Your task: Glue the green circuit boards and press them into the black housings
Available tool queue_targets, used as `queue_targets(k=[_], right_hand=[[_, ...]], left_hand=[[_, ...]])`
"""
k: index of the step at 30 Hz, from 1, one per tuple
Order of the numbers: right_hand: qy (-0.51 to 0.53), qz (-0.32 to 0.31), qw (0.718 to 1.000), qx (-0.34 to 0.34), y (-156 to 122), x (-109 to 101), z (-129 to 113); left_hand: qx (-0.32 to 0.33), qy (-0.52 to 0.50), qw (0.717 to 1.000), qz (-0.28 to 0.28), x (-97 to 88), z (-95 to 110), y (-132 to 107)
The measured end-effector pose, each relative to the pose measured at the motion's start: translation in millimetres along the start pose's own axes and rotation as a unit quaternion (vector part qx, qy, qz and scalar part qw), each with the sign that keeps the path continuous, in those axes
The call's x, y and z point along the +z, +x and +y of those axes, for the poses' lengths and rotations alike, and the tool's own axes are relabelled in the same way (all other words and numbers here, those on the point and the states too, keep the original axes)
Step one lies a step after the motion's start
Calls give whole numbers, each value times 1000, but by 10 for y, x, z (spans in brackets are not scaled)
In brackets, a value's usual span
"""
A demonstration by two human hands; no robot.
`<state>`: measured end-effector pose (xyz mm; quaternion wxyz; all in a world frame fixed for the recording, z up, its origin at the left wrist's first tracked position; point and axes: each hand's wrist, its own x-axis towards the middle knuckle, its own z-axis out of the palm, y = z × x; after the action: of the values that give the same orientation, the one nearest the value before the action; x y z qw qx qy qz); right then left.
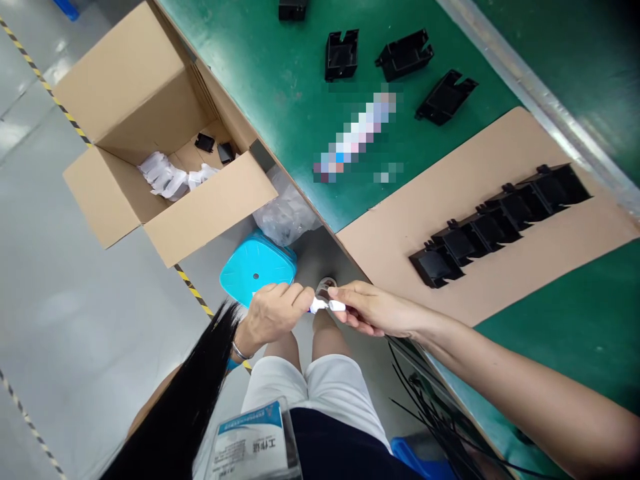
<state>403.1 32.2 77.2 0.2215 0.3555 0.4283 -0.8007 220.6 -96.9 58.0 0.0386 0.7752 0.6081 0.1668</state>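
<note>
My left hand [273, 313] and my right hand [373, 308] meet in front of my knees, just off the table's edge. Both are closed on a small white tube-like item [327, 305], one hand at each end. What it is exactly stays hard to make out. A row of several black plastic housings [500, 223] lies on a brown cardboard sheet [525, 280] on the green table, to the right of my hands. Three more black housings [404, 55] lie loose farther back on the green surface.
An open cardboard box [150, 133] with white wrappers and small black parts stands on the floor at left. A turquoise stool [257, 267] and a clear plastic bag [285, 213] sit below the table edge. Black cable ties [430, 407] lie by my right forearm.
</note>
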Motion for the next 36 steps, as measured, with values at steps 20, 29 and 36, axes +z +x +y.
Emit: queue_targets(k=[20, 29, 36], right_hand=[[-225, 135, 875, -408, -193, 135, -90], [-292, 181, 821, -456, -169, 143, -124], [-126, 164, 865, -458, -43, 144, -73]], left_hand=[[-63, -104, 981, 154, 167, 57, -55], [-58, -54, 991, 109, 51, 45, -13], [-70, -28, 997, 33, 0, 14, -33]])
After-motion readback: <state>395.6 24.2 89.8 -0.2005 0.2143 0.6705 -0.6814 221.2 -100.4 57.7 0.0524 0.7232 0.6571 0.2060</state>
